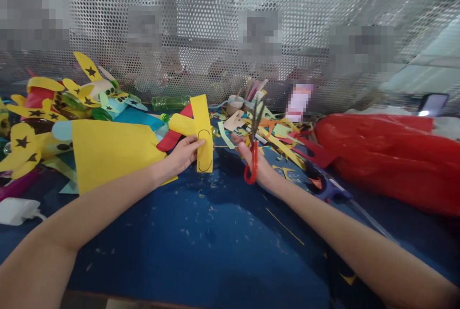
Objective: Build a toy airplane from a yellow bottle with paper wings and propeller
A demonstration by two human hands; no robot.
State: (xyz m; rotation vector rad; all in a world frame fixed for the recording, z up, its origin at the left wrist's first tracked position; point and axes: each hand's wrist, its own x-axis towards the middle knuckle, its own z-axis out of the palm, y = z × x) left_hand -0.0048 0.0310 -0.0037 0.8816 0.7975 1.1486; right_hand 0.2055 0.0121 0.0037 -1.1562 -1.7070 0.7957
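Observation:
My left hand (187,152) pinches a yellow paper strip (204,129) by its left edge. Curved black outlines are drawn on the strip's lower half. To its right, my right hand (257,160) has hold of red-handled scissors (256,148), their dark blades pointing up and away from the strip. Part of the handle is hidden by that hand. A large yellow sheet (115,148) lies beside my left forearm. Just behind my left hand is a yellow rolled piece (182,124) with a green cap near it.
Bottle planes with yellow star-marked wings (88,67) crowd the left. Paper scraps (283,143) and a cup of sticks (235,103) are at the back. On the right are a red plastic bag (388,155) and a blue glue gun (332,189). A white charger (17,211) sits left.

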